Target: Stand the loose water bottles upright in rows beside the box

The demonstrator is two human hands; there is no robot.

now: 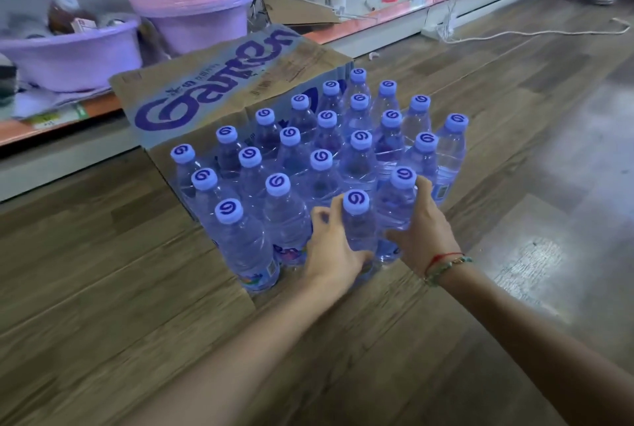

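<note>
The left hand (329,247) and right hand (423,230) each grasp a front-row bottle (358,220). Upright rows crowd against the box (219,89). Wooden floor (103,305), shelf (394,10) behind.

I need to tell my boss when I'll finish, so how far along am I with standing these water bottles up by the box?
Nearly done: the bottles stand upright in rows against the box. In hand: your left hand and right hand grip the two nearest bottles, settling the front row. No loose bottles show on the floor.

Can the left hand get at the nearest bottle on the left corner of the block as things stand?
Probably yes: that corner bottle stands at the block's open edge with bare floor beside it, while the left hand grips a bottle just two places over.
</note>
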